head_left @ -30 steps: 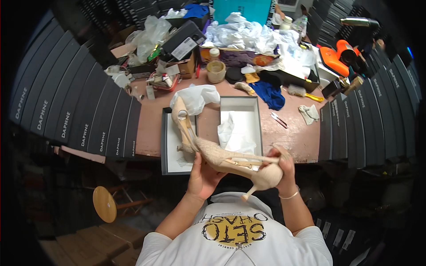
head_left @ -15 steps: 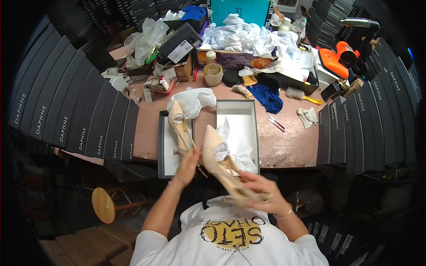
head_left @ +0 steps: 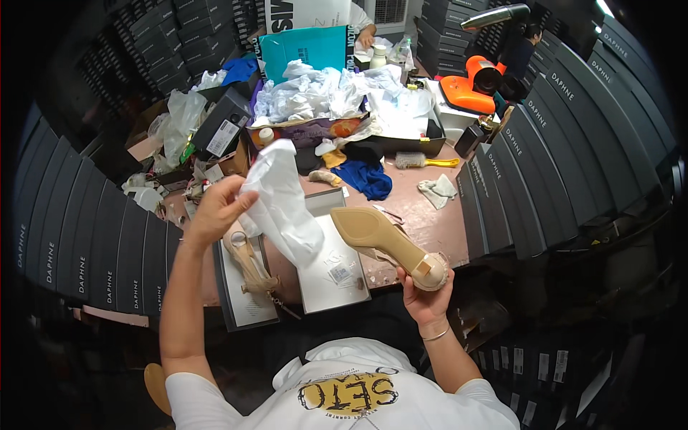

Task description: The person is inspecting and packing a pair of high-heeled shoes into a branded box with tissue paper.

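Observation:
My left hand [head_left: 218, 208] is raised at the left, pinching the upper edge of a thin white sheet of wrapping paper [head_left: 285, 208]. The sheet hangs partly over the white inside of an open shoebox [head_left: 335, 283], where a small printed packet [head_left: 340, 272] lies. Gripped at its heel end by my right hand [head_left: 428, 297], a beige pointed shoe [head_left: 380, 236] shows its tan sole upward. Its mate, a beige strappy shoe [head_left: 247, 258], lies in the grey tray-shaped box half [head_left: 252, 312] at the left. The hanging sheet hides part of both box halves.
Stacked dark shoeboxes [head_left: 79, 222] wall the left, and more shoeboxes [head_left: 552, 158] stand at the right. Behind lie a blue cloth [head_left: 364, 175], a yellow-handled brush [head_left: 423, 161], a white rag [head_left: 437, 192] and crumpled paper [head_left: 315, 93]. Another person's hand [head_left: 367, 36] shows at the back.
My left hand has left the shoe in the tray and risen leftward, now holding the white sheet. My right hand has moved right, turning its shoe sole up. The view has shifted.

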`<state>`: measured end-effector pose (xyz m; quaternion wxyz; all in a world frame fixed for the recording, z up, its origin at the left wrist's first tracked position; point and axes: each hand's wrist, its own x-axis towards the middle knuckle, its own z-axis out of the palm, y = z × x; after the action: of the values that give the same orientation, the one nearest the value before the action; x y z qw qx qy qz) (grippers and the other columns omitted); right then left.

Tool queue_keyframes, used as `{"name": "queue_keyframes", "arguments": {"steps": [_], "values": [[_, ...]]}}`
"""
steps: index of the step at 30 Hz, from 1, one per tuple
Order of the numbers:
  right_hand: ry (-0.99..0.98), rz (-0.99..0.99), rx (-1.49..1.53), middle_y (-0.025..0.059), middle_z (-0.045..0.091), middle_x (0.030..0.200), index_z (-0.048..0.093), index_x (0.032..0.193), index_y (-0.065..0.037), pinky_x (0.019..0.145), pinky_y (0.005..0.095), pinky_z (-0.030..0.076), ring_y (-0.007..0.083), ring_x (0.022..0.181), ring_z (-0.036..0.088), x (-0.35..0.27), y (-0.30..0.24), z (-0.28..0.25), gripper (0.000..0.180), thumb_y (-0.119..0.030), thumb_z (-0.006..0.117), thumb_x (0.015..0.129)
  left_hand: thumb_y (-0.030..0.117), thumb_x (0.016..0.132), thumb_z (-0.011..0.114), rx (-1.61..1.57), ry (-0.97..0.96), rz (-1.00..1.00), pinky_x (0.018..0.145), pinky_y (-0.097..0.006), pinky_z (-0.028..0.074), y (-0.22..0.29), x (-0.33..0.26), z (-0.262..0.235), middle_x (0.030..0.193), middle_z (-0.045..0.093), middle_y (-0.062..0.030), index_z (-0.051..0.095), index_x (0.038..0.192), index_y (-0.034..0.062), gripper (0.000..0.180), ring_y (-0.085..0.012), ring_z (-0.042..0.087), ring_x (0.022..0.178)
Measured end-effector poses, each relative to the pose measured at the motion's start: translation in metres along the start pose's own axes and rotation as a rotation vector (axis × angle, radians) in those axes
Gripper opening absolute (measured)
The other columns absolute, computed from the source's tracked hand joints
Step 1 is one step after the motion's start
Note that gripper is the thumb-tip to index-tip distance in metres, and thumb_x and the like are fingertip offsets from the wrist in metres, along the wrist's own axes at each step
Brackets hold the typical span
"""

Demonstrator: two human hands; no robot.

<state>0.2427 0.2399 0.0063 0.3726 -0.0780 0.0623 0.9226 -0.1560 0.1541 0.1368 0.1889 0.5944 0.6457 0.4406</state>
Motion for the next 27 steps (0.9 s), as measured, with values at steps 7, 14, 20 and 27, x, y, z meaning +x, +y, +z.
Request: {"name": "queue_keyframes", "arguments": {"steps": [7,14,20,27], "values": [[-0.023,-0.241,-0.275,0.0261,0.051,0.127,0.049,0.128,0.001,0.083,0.0435,0.056,0.045,0.11,0.054,-0.008,-0.003,0.008,0.067,-0.052,0.051,0.086,0.024,0.084,0.062,0.832,0.173,0.141,0.07,-0.038,0.047,0.004,-0.001,0.039,0.074,0.058,-0.0093,0.06,0.072,0.003,0.024,-0.0273,0.058,0.072],[-0.084,0.053,-0.688,0.0207,0.063,0.111,0.057,0.115,0.006,0.087,0.0438,0.051,0.0358,0.103,0.061,-0.032,0.018,0.056,0.059,-0.046,0.052,0.086,0.002,0.076,0.062,0.541,0.268,0.231,0.084,-0.039,0.05,0.006,-0.061,0.088,0.114,0.061,-0.0133,0.061,0.111,0.0018,0.035,-0.0311,0.061,0.098],[0.044,-0.026,-0.936,0.014,0.064,0.106,0.056,0.114,0.003,0.084,0.036,0.052,0.0224,0.097,0.064,0.028,0.061,0.022,0.046,-0.035,0.057,0.087,-0.001,0.076,0.057,0.453,0.317,0.047,0.084,-0.04,0.051,-0.021,-0.115,0.077,0.117,0.06,-0.0137,0.06,0.114,0.002,0.038,-0.0325,0.062,0.101],[-0.117,0.102,-1.215,0.0179,0.066,0.104,0.063,0.107,0.012,0.086,0.0312,0.051,0.0203,0.094,0.065,0.001,0.046,0.043,0.036,-0.015,0.06,0.083,0.014,0.077,0.067,0.655,0.389,-0.017,0.105,-0.057,0.024,0.012,-0.135,0.108,0.133,0.048,-0.0127,0.052,0.121,0.0124,0.047,-0.031,0.039,0.128]]}}
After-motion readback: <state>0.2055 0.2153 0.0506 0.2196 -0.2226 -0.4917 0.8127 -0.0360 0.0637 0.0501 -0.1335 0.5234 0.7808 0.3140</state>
